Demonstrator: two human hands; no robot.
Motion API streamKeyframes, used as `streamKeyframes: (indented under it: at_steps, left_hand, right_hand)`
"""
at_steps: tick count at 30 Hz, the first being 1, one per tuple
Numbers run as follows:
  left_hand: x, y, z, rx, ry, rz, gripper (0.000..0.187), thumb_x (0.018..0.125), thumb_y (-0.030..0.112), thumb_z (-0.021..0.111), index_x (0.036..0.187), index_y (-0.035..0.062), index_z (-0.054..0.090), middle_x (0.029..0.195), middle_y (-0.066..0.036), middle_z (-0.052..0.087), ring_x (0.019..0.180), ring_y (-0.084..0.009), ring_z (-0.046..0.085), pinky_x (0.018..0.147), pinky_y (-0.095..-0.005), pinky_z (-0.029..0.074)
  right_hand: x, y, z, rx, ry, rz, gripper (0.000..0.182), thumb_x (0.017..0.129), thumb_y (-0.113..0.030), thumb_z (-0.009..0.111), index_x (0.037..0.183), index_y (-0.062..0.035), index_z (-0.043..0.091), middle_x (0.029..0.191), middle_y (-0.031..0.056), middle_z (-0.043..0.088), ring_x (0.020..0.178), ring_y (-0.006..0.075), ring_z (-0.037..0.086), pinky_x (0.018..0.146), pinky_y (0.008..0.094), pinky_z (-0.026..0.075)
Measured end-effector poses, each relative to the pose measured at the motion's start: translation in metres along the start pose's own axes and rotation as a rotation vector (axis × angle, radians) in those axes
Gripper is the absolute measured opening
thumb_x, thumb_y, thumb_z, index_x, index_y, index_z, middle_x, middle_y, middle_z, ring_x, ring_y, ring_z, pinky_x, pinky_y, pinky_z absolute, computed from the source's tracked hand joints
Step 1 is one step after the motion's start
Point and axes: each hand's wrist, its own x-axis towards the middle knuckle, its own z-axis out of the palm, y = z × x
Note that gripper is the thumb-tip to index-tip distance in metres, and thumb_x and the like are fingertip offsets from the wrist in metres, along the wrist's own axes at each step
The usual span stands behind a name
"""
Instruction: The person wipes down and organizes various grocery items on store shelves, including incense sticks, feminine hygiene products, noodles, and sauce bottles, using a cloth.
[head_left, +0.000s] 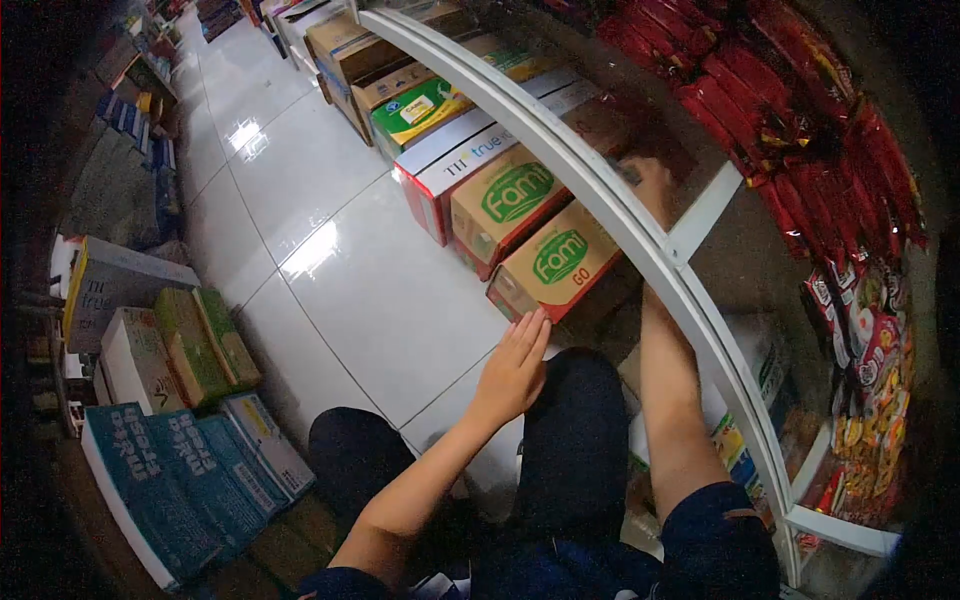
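Note:
My left hand is open, its fingers stretched out together against the lower front corner of a brown and red Fami Go carton. Beyond the white shelf rail, my right hand reaches in over the back of the cartons. Its fingers look curled by a small dark patch that I cannot make out, and the rail hides part of the forearm. Another Fami carton stands right behind the first, followed by a white and red TH true carton.
A curved white shelf frame crosses over the cartons. Red packets fill the shelf at the right. Teal packages and green-brown boxes stand at the left. White floor tiles run between the rows.

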Motion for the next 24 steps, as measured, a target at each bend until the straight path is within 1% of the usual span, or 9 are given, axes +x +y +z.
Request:
streamKeyframes:
  at_steps: [1,3,4,6,8,9,20,23,24]
  left_hand:
    - [0.0,-0.001,0.001,0.023,-0.005,0.008,0.064,0.069,0.002,0.057,0.127,-0.0033,0.03,0.133,-0.02,0.029,0.121,-0.0356,0.031,0.099,-0.0417,0.029]
    - [0.001,-0.002,0.001,0.018,-0.01,-0.002,0.064,0.068,0.002,0.057,0.127,-0.0026,0.031,0.132,-0.019,0.031,0.121,-0.0341,0.032,0.099,-0.0416,0.029]
    - [0.003,-0.003,0.002,0.014,-0.015,-0.019,0.064,0.068,0.001,0.056,0.127,-0.0018,0.032,0.131,-0.018,0.033,0.121,-0.0326,0.033,0.099,-0.0415,0.028]
    - [0.006,-0.006,0.004,0.008,-0.015,-0.008,0.064,0.068,0.001,0.056,0.126,-0.0016,0.032,0.131,-0.018,0.033,0.121,-0.0322,0.033,0.099,-0.0413,0.029]
    - [0.004,-0.008,0.005,0.0,-0.028,-0.008,0.063,0.067,0.001,0.056,0.126,-0.0014,0.033,0.131,-0.018,0.033,0.121,-0.0317,0.034,0.098,-0.0412,0.029]
    - [0.005,-0.007,0.004,-0.01,-0.03,-0.018,0.064,0.068,0.001,0.057,0.126,-0.0017,0.032,0.132,-0.018,0.032,0.12,-0.0324,0.034,0.098,-0.0415,0.03]
    - [0.004,0.006,-0.009,0.021,-0.089,-0.12,0.067,0.069,0.004,0.059,0.129,0.0018,0.029,0.134,-0.017,0.03,0.12,-0.0307,0.035,0.097,-0.0397,0.032]
    - [-0.001,0.009,-0.006,-0.107,-0.075,-0.156,0.069,0.07,0.005,0.059,0.131,0.003,0.026,0.134,-0.017,0.029,0.12,-0.0321,0.034,0.097,-0.0402,0.031]
    - [-0.004,0.007,-0.002,-0.214,-0.061,-0.2,0.067,0.072,0.006,0.057,0.131,0.002,0.025,0.134,-0.017,0.029,0.121,-0.0305,0.033,0.099,-0.0389,0.029]
  right_hand:
    - [-0.012,-0.007,-0.003,0.383,-0.203,0.214,0.026,0.068,-0.019,0.066,0.086,-0.0021,0.06,0.097,0.0153,0.054,0.094,0.0294,0.049,0.082,0.0363,0.039]
    - [-0.059,-0.032,-0.003,-0.085,-0.228,-0.026,0.023,0.067,-0.022,0.067,0.08,-0.0034,0.059,0.087,0.0139,0.058,0.087,0.0223,0.056,0.075,0.0305,0.044]
    - [-0.068,-0.045,-0.008,-0.087,-0.226,-0.025,0.023,0.067,-0.022,0.067,0.08,-0.0034,0.059,0.087,0.0139,0.058,0.087,0.0223,0.056,0.075,0.0305,0.044]
    - [-0.071,-0.069,-0.025,0.259,-0.375,-0.473,0.024,0.071,-0.023,0.066,0.085,-0.0039,0.06,0.091,0.0131,0.058,0.091,0.0196,0.056,0.077,0.0297,0.044]
    - [-0.056,-0.054,-0.028,0.465,-0.468,-0.227,0.025,0.073,-0.021,0.065,0.089,-0.0041,0.059,0.092,0.0114,0.058,0.088,0.0196,0.056,0.079,0.0303,0.044]
    - [-0.064,-0.01,-0.008,0.876,-0.509,0.227,0.026,0.071,-0.019,0.065,0.092,-0.0045,0.058,0.092,0.0097,0.057,0.084,0.0199,0.055,0.078,0.0314,0.044]
    - [-0.069,-0.034,0.011,0.557,-0.418,0.171,0.023,0.072,-0.019,0.064,0.087,-0.0037,0.057,0.088,0.0103,0.056,0.083,0.02,0.054,0.076,0.0325,0.043]
    - [-0.066,-0.047,0.005,0.439,-0.393,0.13,0.022,0.072,-0.019,0.063,0.085,-0.0034,0.056,0.087,0.0105,0.056,0.083,0.0201,0.054,0.075,0.0328,0.042]
    - [-0.063,-0.052,0.002,0.401,-0.379,0.116,0.022,0.072,-0.019,0.063,0.085,-0.0033,0.056,0.087,0.0106,0.056,0.083,0.0201,0.054,0.075,0.0329,0.042]
